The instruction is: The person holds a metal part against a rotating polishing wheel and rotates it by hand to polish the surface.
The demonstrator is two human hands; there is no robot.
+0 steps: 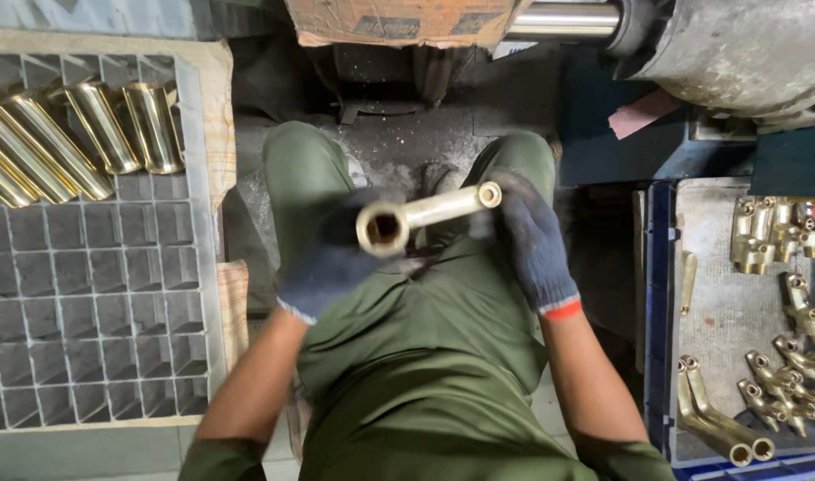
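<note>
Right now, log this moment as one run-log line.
left hand: gloved, grips brass tube wide end | right hand: gloved, holds narrow end | grid tray: finished tubes, left | blue tray: brass fittings, right

Both forearms bare, entering from the bottom edge and converging toward frame centre above the lap. Both hands in dark knit gloves; right cuff has a red-orange band, left cuff a pale edge.

Left hand (329,260): fingers curled round the wide open end of a brass tube (425,214), palm turned inward, wrist roughly straight. Slightly blurred.

Right hand (534,242): raised a little higher, back of hand to the camera, fingers wrapped at the tube's narrow end. Fingertips blurred; exact contact cannot be made out.

Tube spans between the two hands, wide mouth toward the camera. Elbows spread, both upper arms out of view. Thighs apart beneath the hands, seated posture.
</note>
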